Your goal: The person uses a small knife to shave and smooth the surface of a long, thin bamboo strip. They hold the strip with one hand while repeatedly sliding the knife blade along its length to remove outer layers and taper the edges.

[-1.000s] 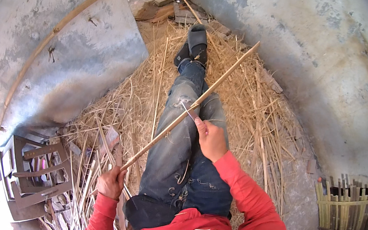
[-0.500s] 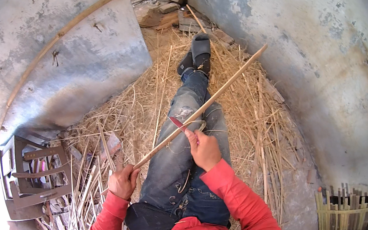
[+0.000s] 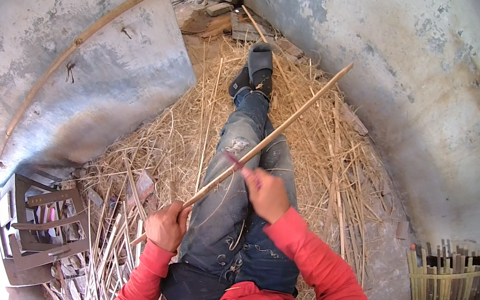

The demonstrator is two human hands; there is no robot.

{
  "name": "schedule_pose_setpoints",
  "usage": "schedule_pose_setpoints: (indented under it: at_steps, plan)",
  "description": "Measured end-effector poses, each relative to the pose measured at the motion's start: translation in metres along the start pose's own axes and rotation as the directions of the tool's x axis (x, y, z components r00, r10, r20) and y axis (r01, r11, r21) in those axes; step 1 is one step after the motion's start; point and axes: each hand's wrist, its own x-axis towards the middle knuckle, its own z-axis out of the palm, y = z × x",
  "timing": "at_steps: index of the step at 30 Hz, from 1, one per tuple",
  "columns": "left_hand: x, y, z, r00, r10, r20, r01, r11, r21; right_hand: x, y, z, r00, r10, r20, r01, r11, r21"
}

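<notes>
A long pale bamboo stick (image 3: pixel 300 112) slants across my thighs, from beside my left hip up to the far right. My left hand (image 3: pixel 166 226) is closed round its near part, and a short end sticks out below the fist. In my closed right hand (image 3: pixel 268 198) is a small knife with a reddish blade (image 3: pixel 233 160), smeared by motion. The blade lies across the middle of the stick, over my knees. A thin curled shaving (image 3: pixel 224 202) hangs over my jeans (image 3: pixel 219 227) below the stick.
Shavings and strips (image 3: pixel 295 152) cover the floor round my outstretched legs. A toppled dark wooden chair (image 3: pixel 51 227) lies at the left, by a long bent bamboo pole (image 3: pixel 79 39). Bricks (image 3: pixel 221 7) are piled at the far end. A slatted basket (image 3: pixel 452 287) stands right, along a wall (image 3: pixel 443 118).
The stick's far end has shifted slightly right. The curl of shaving beside my right hand now hangs lower, over my thigh. The knife has become blurred but stays at the stick.
</notes>
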Motion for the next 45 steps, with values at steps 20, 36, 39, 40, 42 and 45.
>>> schedule_pose_setpoints:
  at_steps: [20, 36, 39, 40, 42, 45]
  plan:
    - [0.021, 0.037, 0.008, 1.000, -0.007, -0.001, 0.007, 0.998, -0.064, -0.008, -0.005, 0.002, 0.996, 0.055, -0.066, -0.047, 0.993, 0.112]
    - [-0.013, -0.041, -0.008, 0.984, 0.144, -0.102, -0.138, 0.989, 0.057, 0.025, 0.033, -0.022, 0.978, 0.054, -0.199, -0.062, 0.998, -0.033]
    - [-0.039, -0.097, -0.012, 0.971, 0.201, -0.133, -0.175, 0.968, 0.181, 0.058, 0.058, -0.052, 0.939, 0.066, -0.337, -0.129, 0.978, -0.165]
    - [-0.044, -0.107, -0.016, 0.963, 0.222, -0.156, -0.188, 0.960, 0.206, 0.069, 0.067, -0.065, 0.918, 0.097, -0.385, -0.160, 0.978, -0.134]
    - [-0.056, -0.126, -0.025, 0.963, 0.223, -0.150, -0.177, 0.947, 0.268, 0.090, 0.086, -0.089, 0.886, 0.118, -0.448, -0.203, 0.968, -0.146]
    - [-0.058, -0.128, -0.028, 0.958, 0.243, -0.154, -0.190, 0.936, 0.297, 0.102, 0.095, -0.104, 0.878, 0.095, -0.469, -0.215, 0.954, -0.209]
